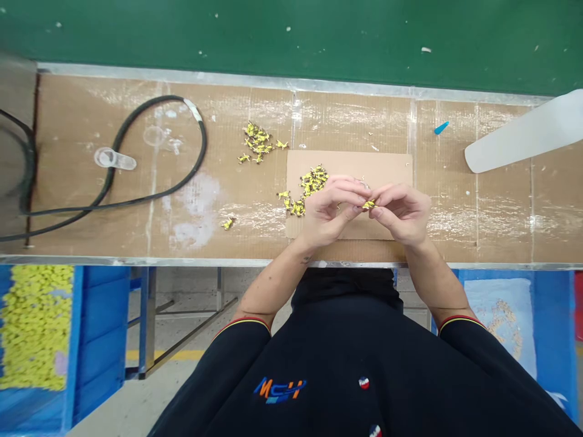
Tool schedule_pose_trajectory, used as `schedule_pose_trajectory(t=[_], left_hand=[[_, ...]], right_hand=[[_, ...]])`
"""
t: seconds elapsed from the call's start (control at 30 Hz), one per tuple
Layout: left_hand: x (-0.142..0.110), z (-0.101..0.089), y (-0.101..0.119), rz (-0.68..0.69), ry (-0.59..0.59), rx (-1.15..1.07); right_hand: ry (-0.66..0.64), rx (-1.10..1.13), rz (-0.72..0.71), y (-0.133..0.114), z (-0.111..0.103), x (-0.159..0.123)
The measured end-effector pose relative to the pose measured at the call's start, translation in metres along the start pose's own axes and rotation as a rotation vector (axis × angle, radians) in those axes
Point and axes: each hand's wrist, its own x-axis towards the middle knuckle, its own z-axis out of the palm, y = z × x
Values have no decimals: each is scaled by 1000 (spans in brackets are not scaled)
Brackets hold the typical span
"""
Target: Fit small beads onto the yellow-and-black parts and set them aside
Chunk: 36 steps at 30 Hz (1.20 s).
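Although too small to identify with certainty, a yellow part (368, 204) is pinched between the fingers (386, 197) of the left hand (330, 209) and right hand (401, 213), above a cardboard sheet (387, 167), further yellow parts (313, 181) heaped beside the hands, another cluster (259, 142) on the desk (501, 233), black cable (159, 197) farther left.

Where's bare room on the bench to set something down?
Bare bench lies right of the cardboard sheet, between the blue plastic piece and the white plastic blade. Another patch lies between the black cable and the loose yellow parts. Crowded at the left hand and right hand, where yellow parts heap on the sheet.
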Motion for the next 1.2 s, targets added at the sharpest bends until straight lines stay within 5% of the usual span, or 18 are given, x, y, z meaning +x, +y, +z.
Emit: schedule_pose_trajectory(t=[0.33,0.53,0.67,0.87,1.07,1.2], left_hand=[[1,-10,-5,-85,47,105],[9,-67,-22,-243,391,628],[9,-105,-29,-351,470,815],[8,-121,-19,-463,201,848],[11,-111,-6,-567,-75,1001],[14,-111,5,-597,-79,1032]], right_hand=[[-2,-75,-1,8,-5,0],[23,-79,-31,10,-11,0],[44,-188,-68,6,-22,4],[39,-755,-20,10,-61,12],[-348,-992,258,15,-81,9],[-466,-956,319,22,-83,6]])
